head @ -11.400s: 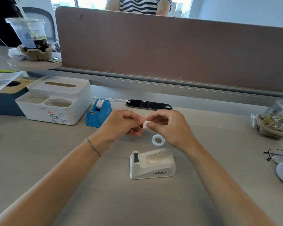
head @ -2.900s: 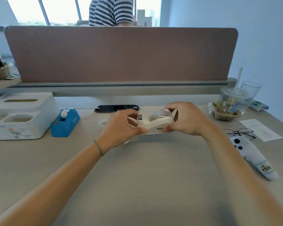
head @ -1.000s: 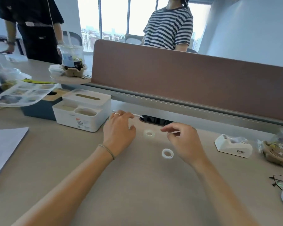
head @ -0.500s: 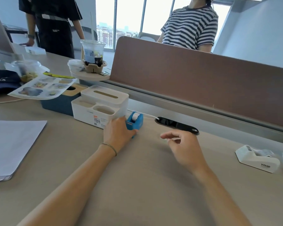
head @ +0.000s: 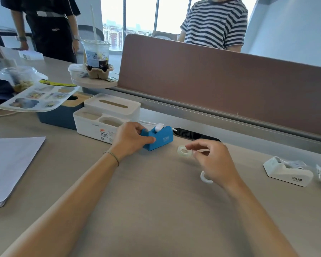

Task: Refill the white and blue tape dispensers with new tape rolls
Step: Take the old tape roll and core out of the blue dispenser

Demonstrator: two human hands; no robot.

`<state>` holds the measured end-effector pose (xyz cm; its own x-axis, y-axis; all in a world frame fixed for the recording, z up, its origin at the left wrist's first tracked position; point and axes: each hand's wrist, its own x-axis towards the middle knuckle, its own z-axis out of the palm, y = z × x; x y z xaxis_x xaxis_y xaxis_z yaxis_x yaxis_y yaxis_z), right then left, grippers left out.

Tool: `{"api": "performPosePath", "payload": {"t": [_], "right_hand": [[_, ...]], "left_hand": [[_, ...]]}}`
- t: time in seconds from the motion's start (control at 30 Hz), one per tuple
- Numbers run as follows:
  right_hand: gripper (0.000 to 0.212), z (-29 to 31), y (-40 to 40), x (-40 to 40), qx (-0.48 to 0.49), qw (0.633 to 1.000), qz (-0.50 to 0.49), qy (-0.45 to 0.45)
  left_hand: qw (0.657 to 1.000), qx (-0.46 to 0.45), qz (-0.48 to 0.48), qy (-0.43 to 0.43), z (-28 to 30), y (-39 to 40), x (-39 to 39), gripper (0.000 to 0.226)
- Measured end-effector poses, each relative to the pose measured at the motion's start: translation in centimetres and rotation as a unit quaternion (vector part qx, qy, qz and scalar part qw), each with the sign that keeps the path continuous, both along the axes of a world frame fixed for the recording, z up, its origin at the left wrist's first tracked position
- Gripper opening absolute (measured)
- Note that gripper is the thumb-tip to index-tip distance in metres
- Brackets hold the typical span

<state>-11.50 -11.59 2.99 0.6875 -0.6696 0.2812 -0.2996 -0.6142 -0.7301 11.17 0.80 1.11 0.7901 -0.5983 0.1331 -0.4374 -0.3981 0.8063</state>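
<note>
Two tape dispensers sit on the tabletop [head: 156,210]: a blue dispenser [head: 160,139] near the far edge, just beside a white organizer box [head: 107,115], and a white dispenser [head: 288,170] well apart from it toward the right edge, with a clear roll seated in it. Two loose rings lie between them: a clear tape roll [head: 183,151] just in front of the right fingertips, and a white ring [head: 205,178] partly hidden under the right hand. The left hand [head: 130,139] grips the low front end of the blue dispenser, thumb on its near side. The right hand [head: 214,162] hovers with thumb and forefinger pinched narrow; whether they hold anything cannot be told. Both dispensers carry the word "VIVID" on their sides; the organizer box has a small label too fine to read. The surface is a pale wood-grain desk backed by a brown divider panel [head: 220,86]. Beyond it stand two people, one in a striped shirt, one in black, before bright windows. One iced drink cup [head: 96,56] rests on a round shelf, and a stack of paper [head: 9,164] lies at the left edge.
</note>
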Motion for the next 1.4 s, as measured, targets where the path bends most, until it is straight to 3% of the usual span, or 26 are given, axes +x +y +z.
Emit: {"api": "performPosePath", "payload": {"t": [0.13, 0.23, 0.43, 0.73, 0.87, 0.97, 1.13, 1.4], "right_hand": [[0.044, 0.9, -0.7, -1.0, -0.034, 0.999, -0.013, -0.019], [0.063, 0.7, -1.0, -2.8, -0.036, 0.999, -0.006, -0.007], [0.079, 0.2, -2.4, -8.2, -0.019, 0.994, 0.043, 0.095], [0.091, 1.8, -2.9, -13.0, -0.022, 0.961, 0.083, 0.261], [0.087, 1.9, -3.0, -13.5, -0.024, 0.947, 0.100, 0.306], [0.066, 1.9, -3.2, -13.6, 0.017, 0.942, 0.118, 0.313], [0.020, 2.1, -3.1, -13.1, 0.063, 0.974, 0.137, 0.172], [0.022, 2.0, -2.7, -13.1, 0.037, 0.965, 0.143, 0.217]], "left_hand": [[0.996, -0.009, -0.088, -0.015, 1.9, -0.3, -2.1, 0.039], [0.987, -0.033, -0.154, 0.034, 2.2, -1.1, -4.6, 0.036], [0.959, -0.037, -0.257, 0.117, 1.0, -2.5, -9.6, 0.033], [0.922, 0.001, -0.373, 0.103, -1.0, -2.8, -13.7, 0.035], [0.915, 0.016, -0.398, 0.067, -1.5, -2.6, -14.9, 0.038], [0.914, 0.014, -0.402, 0.051, -1.5, -2.7, -15.2, 0.039], [0.905, 0.033, -0.420, 0.049, -1.4, -2.8, -14.9, 0.040], [0.908, 0.039, -0.413, 0.067, -1.8, -2.8, -14.9, 0.041]]}}
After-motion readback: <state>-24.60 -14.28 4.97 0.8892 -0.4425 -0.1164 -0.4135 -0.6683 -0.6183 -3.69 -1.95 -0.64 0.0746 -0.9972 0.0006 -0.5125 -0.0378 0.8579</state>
